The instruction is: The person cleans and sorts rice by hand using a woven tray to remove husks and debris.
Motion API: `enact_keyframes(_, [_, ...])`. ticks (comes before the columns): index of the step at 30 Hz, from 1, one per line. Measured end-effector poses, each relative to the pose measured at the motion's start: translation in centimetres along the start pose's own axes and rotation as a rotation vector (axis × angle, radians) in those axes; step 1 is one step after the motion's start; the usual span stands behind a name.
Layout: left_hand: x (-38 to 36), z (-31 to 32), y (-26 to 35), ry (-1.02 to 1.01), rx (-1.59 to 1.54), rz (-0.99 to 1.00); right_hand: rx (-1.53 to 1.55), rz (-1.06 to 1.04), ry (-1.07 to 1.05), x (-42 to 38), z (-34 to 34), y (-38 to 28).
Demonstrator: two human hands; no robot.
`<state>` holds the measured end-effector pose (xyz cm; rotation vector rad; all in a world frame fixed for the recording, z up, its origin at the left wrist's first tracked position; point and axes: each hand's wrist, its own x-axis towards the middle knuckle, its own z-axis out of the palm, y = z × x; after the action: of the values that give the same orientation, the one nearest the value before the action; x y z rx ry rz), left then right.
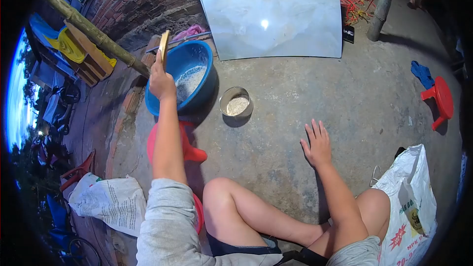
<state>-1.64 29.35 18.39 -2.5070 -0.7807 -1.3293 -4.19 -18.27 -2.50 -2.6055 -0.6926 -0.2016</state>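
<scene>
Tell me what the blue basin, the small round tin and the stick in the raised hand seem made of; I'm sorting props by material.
Blue basin: probably plastic, with even colour and a smooth, faintly glossy wall. Small round tin: looks like metal, with a grey reflective rim. Stick in the left hand: likely wood or bamboo, pale tan and matte.

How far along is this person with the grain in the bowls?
Done: grain lies in the blue basin and the metal bowl. In hand: the left hand holds a wooden stick above the basin; the right hand rests flat on the floor. What remains cannot be told.
</scene>
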Motion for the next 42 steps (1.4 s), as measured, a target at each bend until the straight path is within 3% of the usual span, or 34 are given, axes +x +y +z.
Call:
enact_keyframes(1, [-0.5,-1.4,0.4,0.003,0.003,-0.004,0.002,0.010,-0.006,0.0,-0.1,0.0])
enact_keyframes(3, [-2.2,-5.1,1.5,0.280,-0.296,0.058,0.009,0.017,-0.007,0.0,-0.1,-0.2])
enact_keyframes(5, [-5.5,-9.8,4.3,0.365,-0.625,-0.079,0.020,0.027,-0.015,0.0,-0.2,-0.2])
enact_keyframes(7, [-10.6,-12.9,6.7,0.272,-0.758,-0.437,0.024,0.018,0.009,-0.1,-0.2,-0.1])
enact_keyframes(8, [-14.0,-12.9,7.3,0.181,-1.174,-0.629,0.034,0.017,0.029,-0.1,-0.1,-0.1])
enact_keyframes(9, [-17.3,-12.9,8.3,0.065,-1.371,-0.799,0.027,-0.012,0.032,-0.1,0.0,0.1])
enact_keyframes(12, [-27.4,-11.1,11.0,-0.310,-1.569,-1.206,0.273,-0.002,0.081,0.4,3.1,2.8])
enact_keyframes(14, [-31.0,-8.9,11.9,-0.549,-1.507,-1.370,1.159,0.537,0.157,2.0,6.4,5.5])
enact_keyframes(15, [-31.8,-8.3,12.0,-0.633,-1.508,-1.424,1.145,0.487,0.115,2.4,5.3,5.0])
enact_keyframes(16, [-32.4,-7.5,11.8,-0.561,-1.518,-1.463,1.326,0.607,0.055,2.6,4.1,4.3])
enact_keyframes(17, [-32.6,-6.7,11.3,-0.643,-1.483,-1.392,1.497,0.740,-0.018,2.8,3.2,3.6])
enact_keyframes(18, [-32.8,-6.3,10.7,-0.723,-1.444,-1.317,1.474,0.701,-0.075,2.7,2.6,3.3])
enact_keyframes(19, [-33.0,-6.4,10.4,-0.657,-1.456,-1.349,1.471,0.698,-0.204,2.7,2.1,3.3])
enact_keyframes(21, [-33.3,-6.6,10.6,-0.888,-1.033,-1.066,1.529,0.750,-0.395,2.9,1.1,3.9])
enact_keyframes(22, [-33.3,-6.7,10.9,-0.856,-1.049,-1.091,1.592,0.813,-0.459,2.7,0.5,4.1])
enact_keyframes(23, [-33.5,-6.7,11.3,-0.855,-0.935,-1.005,1.568,0.796,-0.475,2.4,-0.1,4.4])
enact_keyframes(25, [-33.4,-8.0,10.9,-0.846,-0.818,-0.933,1.159,0.887,-0.495,1.4,-1.4,4.2])
enact_keyframes(27, [-33.3,-9.6,10.2,-0.699,-0.891,-0.662,1.161,0.792,-0.535,0.9,-2.7,4.1])
enact_keyframes(29, [-28.8,-20.5,7.1,-0.625,-1.129,-0.708,1.183,0.697,-0.563,1.4,-4.4,4.1])
enact_keyframes(31, [-29.0,-24.6,2.2,-0.143,-0.957,-0.404,1.136,0.654,-0.476,1.6,-6.2,3.2])
enact_keyframes(32, [-28.9,-27.1,-1.9,-0.081,-0.778,-0.289,1.109,0.681,-0.424,1.3,-8.9,0.9])
enact_keyframes(33, [-29.3,-28.5,-5.5,-0.025,-0.649,-0.308,1.083,0.713,-0.374,0.7,-10.6,-1.0])
enact_keyframes(36, [-34.8,-27.9,-16.7,0.108,-0.477,-0.968,1.336,0.706,-0.268,1.7,-6.8,5.0])
enact_keyframes(37, [-36.3,-29.1,-19.8,0.019,-0.341,-1.233,1.431,0.682,-0.193,1.6,-5.6,6.1])
enact_keyframes(38, [-35.4,-32.6,-18.8,-0.087,-0.084,-1.282,1.431,0.639,-0.134,1.3,-6.0,5.4])
enact_keyframes(40, [-41.3,-31.5,-22.4,-0.116,0.011,-1.382,1.477,0.636,0.020,1.2,-8.4,1.9])
enact_keyframes(41, [-41.7,-32.3,-21.4,-0.209,0.052,-1.319,1.525,0.676,0.115,1.1,-9.3,0.4])
enact_keyframes(42, [-46.1,-29.9,-24.9,-0.066,-0.726,-1.460,1.589,0.681,0.149,0.9,-9.0,0.4])
